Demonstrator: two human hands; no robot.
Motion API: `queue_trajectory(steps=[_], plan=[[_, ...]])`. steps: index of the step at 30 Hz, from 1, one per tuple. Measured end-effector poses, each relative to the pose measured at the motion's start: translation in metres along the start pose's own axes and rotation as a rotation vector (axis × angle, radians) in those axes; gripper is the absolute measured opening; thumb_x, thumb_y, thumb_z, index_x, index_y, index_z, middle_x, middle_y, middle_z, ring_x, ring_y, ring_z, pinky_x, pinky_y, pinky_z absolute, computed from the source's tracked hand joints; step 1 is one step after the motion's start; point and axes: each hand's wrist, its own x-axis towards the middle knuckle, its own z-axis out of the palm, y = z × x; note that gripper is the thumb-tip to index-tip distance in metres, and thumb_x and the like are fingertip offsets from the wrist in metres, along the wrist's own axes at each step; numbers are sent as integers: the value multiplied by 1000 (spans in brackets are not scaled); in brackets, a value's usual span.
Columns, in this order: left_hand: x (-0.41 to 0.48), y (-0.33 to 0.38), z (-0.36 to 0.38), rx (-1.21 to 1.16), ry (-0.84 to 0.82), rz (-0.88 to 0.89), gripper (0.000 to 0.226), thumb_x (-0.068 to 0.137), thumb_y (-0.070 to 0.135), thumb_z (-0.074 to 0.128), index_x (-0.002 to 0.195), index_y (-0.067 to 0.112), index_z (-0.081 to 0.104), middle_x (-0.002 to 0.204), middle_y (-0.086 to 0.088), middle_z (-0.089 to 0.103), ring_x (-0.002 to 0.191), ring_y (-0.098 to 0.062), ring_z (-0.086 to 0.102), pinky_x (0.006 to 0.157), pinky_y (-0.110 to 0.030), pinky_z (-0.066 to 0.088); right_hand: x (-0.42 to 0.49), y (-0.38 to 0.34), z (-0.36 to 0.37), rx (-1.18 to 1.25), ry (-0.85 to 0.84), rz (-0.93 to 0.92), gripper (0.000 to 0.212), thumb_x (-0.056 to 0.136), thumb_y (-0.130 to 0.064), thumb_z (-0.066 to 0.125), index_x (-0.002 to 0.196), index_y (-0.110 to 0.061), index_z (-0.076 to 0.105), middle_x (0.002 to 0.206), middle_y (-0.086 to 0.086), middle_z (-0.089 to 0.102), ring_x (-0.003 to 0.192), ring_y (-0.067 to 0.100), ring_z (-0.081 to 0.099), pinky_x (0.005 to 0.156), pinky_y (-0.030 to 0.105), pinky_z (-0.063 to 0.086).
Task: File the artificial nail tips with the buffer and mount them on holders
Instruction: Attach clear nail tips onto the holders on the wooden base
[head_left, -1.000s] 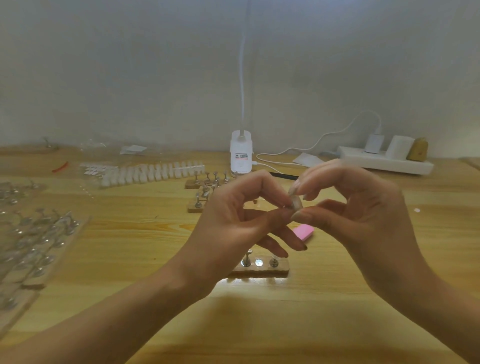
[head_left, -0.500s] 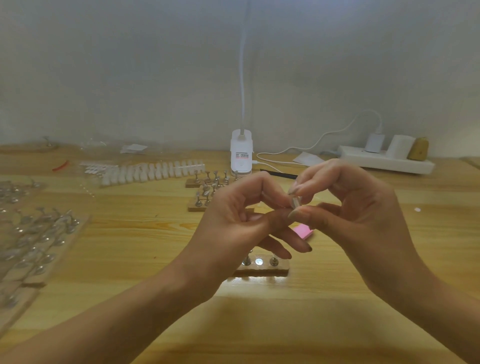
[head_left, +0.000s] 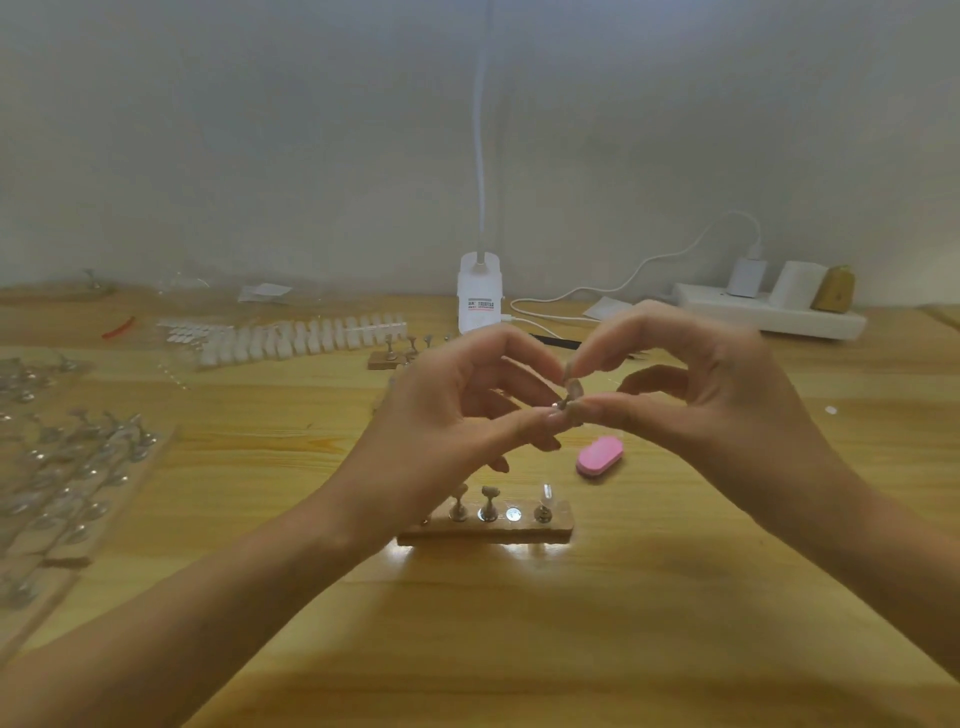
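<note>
Both hands meet above the wooden table. My right hand (head_left: 696, 395) pinches a small clear nail tip (head_left: 573, 388) between thumb and forefinger. My left hand (head_left: 447, 415) pinches a small metal holder (head_left: 557, 410) just below the tip, touching it. The pink buffer (head_left: 600, 455) lies on the table under my right hand. A wooden base (head_left: 488, 530) with several metal holders stands in front, one holder at its right end bearing a clear tip (head_left: 547, 492).
A strip of white nail tips (head_left: 301, 338) lies at the back left. Clear trays of metal holders (head_left: 67, 467) fill the left edge. More wooden bases (head_left: 389, 358) stand behind my left hand. A white lamp base (head_left: 480, 296) and a power strip (head_left: 769, 312) sit by the wall.
Both hands have risen slightly and shifted, uncovering the pink buffer and more of the wooden base. The pinch on tip and holder is kept.
</note>
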Motion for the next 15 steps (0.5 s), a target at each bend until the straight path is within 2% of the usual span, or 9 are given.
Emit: queue_trajectory(steps=[4, 6, 8, 11, 15], plan=[[9, 6, -31, 390, -208, -39, 80, 57, 65, 73, 129, 53, 41, 119, 27, 62, 110, 9, 58, 84, -18, 53, -3, 4, 6, -23, -29, 35, 28, 65, -49, 76, 85, -30, 74, 91, -15, 72, 98, 12, 66, 83, 28, 53], [6, 4, -43, 447, -317, -128, 88, 53, 67, 75, 130, 60, 33, 121, 31, 58, 116, 13, 51, 91, -18, 45, -7, 7, 13, -59, -73, 57, 26, 64, -48, 78, 84, -31, 74, 90, -18, 71, 97, 9, 65, 85, 28, 50], [-4, -6, -41, 488, -363, -183, 85, 59, 56, 81, 130, 60, 33, 117, 33, 59, 116, 15, 50, 90, -16, 41, -12, 12, 22, -123, -124, 61, 21, 67, -38, 84, 83, -30, 73, 89, -19, 71, 97, 7, 64, 82, 30, 49], [-21, -26, -26, 482, -265, -186, 74, 71, 33, 84, 127, 54, 40, 108, 31, 62, 108, 12, 55, 84, -11, 45, -17, 18, 30, -186, -165, 79, 17, 70, -30, 85, 83, -29, 73, 90, -19, 68, 98, 5, 61, 78, 36, 50], [-29, -39, -19, 376, -93, -141, 55, 78, 22, 82, 116, 47, 52, 94, 20, 68, 97, 2, 62, 74, -10, 45, -19, 23, 36, -206, -178, 93, 16, 71, -33, 82, 83, -32, 72, 94, -21, 65, 100, 3, 56, 82, 26, 46]])
